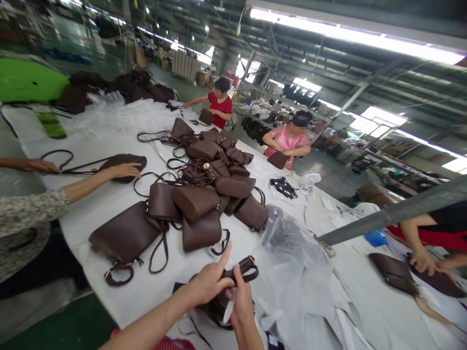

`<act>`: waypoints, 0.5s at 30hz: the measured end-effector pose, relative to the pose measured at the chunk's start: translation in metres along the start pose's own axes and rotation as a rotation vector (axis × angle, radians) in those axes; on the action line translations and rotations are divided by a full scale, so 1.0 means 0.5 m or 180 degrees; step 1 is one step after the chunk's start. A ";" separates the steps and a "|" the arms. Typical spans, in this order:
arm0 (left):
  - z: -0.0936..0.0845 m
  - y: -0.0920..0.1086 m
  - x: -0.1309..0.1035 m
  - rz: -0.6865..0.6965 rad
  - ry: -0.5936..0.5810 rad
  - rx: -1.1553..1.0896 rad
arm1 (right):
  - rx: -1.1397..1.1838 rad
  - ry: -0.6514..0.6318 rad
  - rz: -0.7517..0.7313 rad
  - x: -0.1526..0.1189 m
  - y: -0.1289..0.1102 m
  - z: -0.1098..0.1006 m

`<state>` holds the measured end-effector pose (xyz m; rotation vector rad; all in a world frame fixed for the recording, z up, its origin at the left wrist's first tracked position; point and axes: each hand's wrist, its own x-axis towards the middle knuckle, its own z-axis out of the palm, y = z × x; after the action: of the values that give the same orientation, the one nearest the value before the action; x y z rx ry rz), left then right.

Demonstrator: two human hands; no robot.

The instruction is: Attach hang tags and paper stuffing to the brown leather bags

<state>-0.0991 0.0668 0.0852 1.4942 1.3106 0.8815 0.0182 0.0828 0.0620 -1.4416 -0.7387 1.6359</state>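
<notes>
A dark brown handbag [215, 308] is in front of me at the near edge of the table, largely covered by my forearms and hands. Its strap [251, 267] forms a loop with a metal fitting just above my fingers. My left hand [209, 284] is closed at the strap, its index finger pointing out and the other fingers curled. Beside it, my right hand [241, 304] pinches the strap, thumb up. A small white piece [228, 311] sticks down from the right hand; its kind is unclear. Brown handbags [197, 201] lie heaped just beyond my hands.
Clear plastic bags [292, 253] are bunched to the right on the white table [146, 296]. A metal post [386, 214] slants across the right. On the left, a co-worker's hand [122, 171] touches another bag. Other people handle bags across the table and at far right.
</notes>
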 end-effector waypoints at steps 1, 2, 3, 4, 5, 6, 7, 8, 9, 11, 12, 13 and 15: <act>0.003 -0.006 -0.001 -0.0037 0.0136 -0.0467 | 0.0077 -0.0007 0.0021 0.003 0.002 0.005; 0.006 -0.011 -0.002 -0.0106 0.0284 -0.0858 | 0.0121 -0.0028 0.0043 0.006 0.003 0.009; 0.010 -0.016 -0.003 -0.0183 0.0442 -0.1132 | 0.0119 -0.0050 0.0068 0.007 0.003 0.013; 0.015 -0.020 -0.004 -0.0254 0.0604 -0.1270 | 0.0066 -0.0049 0.0105 0.007 0.001 0.017; 0.019 -0.024 -0.003 -0.0312 0.0742 -0.1295 | -0.0023 -0.0028 0.0138 0.006 -0.001 0.021; 0.023 -0.028 -0.001 -0.0354 0.0836 -0.1250 | -0.0141 -0.0006 0.0153 0.005 -0.004 0.022; 0.026 -0.030 0.001 -0.0384 0.0889 -0.1172 | -0.0288 0.0019 0.0137 0.003 -0.006 0.022; 0.028 -0.032 0.005 -0.0409 0.0921 -0.1083 | -0.0478 0.0020 0.0096 0.002 -0.009 0.019; 0.029 -0.033 0.009 -0.0436 0.0957 -0.0987 | -0.0704 -0.0029 0.0033 -0.001 -0.009 0.013; 0.026 -0.036 0.018 -0.0473 0.1058 -0.0778 | -0.1228 -0.0183 -0.0149 -0.008 -0.005 -0.007; 0.024 -0.038 0.023 -0.0467 0.1117 -0.0669 | -0.1490 -0.0222 -0.0263 -0.014 -0.001 -0.019; 0.021 -0.039 0.027 -0.0454 0.1159 -0.0573 | -0.1715 -0.0232 -0.0392 -0.021 0.004 -0.031; 0.017 -0.043 0.036 -0.0429 0.1180 -0.0425 | -0.2054 -0.0207 -0.0714 -0.038 0.012 -0.051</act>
<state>-0.0948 0.0827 0.0613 1.1591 1.5649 1.1708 0.0421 0.0612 0.0619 -1.6605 -1.5052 1.3289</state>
